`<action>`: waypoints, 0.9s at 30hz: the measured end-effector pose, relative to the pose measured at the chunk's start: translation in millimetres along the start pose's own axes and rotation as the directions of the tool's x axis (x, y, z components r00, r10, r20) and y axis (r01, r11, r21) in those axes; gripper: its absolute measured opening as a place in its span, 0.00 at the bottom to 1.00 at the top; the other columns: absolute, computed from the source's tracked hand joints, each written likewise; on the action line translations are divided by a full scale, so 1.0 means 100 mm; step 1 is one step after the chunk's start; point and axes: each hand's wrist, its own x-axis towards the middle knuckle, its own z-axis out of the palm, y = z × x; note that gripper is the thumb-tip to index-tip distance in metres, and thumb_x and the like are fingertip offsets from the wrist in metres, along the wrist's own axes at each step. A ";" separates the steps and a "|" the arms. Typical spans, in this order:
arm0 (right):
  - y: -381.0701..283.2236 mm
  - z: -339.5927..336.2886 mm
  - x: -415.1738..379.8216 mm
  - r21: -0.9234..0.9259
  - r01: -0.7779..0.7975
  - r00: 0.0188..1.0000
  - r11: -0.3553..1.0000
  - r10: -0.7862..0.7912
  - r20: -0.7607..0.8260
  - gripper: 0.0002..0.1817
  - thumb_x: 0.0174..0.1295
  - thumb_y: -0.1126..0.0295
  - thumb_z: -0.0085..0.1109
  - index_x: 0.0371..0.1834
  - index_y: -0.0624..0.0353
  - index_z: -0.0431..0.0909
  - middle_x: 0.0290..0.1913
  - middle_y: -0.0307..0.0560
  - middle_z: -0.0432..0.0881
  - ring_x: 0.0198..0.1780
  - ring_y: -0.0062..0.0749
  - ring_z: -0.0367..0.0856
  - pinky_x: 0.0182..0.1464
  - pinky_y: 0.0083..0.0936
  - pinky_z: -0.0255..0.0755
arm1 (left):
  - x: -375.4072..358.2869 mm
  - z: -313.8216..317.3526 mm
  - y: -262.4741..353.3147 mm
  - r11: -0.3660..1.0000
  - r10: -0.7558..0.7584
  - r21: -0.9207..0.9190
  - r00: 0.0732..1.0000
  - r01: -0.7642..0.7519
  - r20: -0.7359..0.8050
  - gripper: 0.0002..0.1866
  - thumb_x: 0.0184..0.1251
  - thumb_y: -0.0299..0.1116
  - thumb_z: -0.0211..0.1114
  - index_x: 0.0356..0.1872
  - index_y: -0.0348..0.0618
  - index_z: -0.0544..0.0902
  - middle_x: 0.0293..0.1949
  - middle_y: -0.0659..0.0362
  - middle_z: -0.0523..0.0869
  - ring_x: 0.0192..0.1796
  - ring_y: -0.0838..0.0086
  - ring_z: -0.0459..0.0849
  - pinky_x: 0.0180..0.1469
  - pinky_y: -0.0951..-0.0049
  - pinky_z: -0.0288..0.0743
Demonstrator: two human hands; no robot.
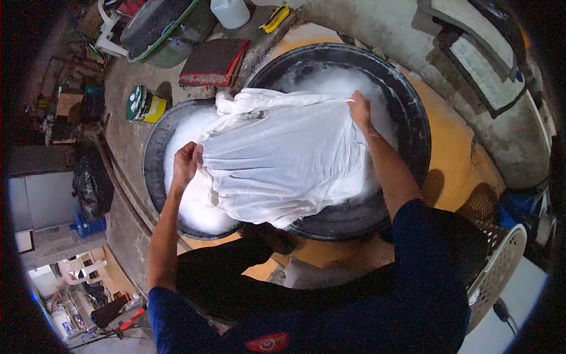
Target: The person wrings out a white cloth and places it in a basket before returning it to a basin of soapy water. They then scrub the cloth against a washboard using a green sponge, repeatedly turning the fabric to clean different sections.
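Your left hand (pixel 186 164) and right hand (pixel 360 110) each have fingers closed on an edge of the white cloth garment (pixel 283 156), stretched above two sudsy black basins (pixel 414 130) (pixel 154 168); it looks wet, thin and creased, its lower edge gathered in uneven folds.

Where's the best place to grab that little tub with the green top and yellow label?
I'd grip the tub around its rounded side, just below the green top, coming down from above. It looks upright, its yellow side faces the soapy smaller basin close by, and I can't make out a handle. The left hand is nearer, but it's holding the white cloth.
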 end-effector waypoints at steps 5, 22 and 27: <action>-0.69 -0.20 -0.19 -0.263 0.466 0.884 0.845 -0.453 0.111 0.11 0.50 0.77 0.54 0.38 0.62 0.72 0.35 0.52 0.76 0.40 0.42 0.74 0.44 0.34 0.66 | 0.10 -0.10 -0.18 0.995 -0.059 -0.069 0.983 0.072 0.172 0.11 0.62 0.31 0.52 0.21 0.37 0.72 0.18 0.64 0.73 0.22 0.82 0.67 0.27 0.81 0.63; 0.08 -0.66 -0.95 -0.565 -0.073 0.965 0.822 0.202 0.169 0.32 0.50 0.62 0.57 0.55 0.68 0.59 0.50 0.63 0.70 0.50 0.54 0.69 0.52 0.40 0.63 | -0.13 0.08 -0.06 0.927 -0.218 -0.235 0.930 0.292 0.297 0.29 0.50 0.45 0.66 0.48 0.39 0.67 0.38 0.54 0.78 0.33 0.69 0.77 0.30 0.75 0.72; 0.87 -0.74 -0.87 -0.680 0.041 0.986 0.732 0.079 0.144 0.28 0.52 0.62 0.53 0.53 0.67 0.61 0.47 0.63 0.71 0.46 0.53 0.72 0.48 0.40 0.65 | -0.71 0.21 -0.12 0.988 -0.141 0.021 0.847 0.151 0.513 0.51 0.36 0.50 0.74 0.54 0.25 0.54 0.49 0.46 0.72 0.45 0.63 0.75 0.43 0.71 0.73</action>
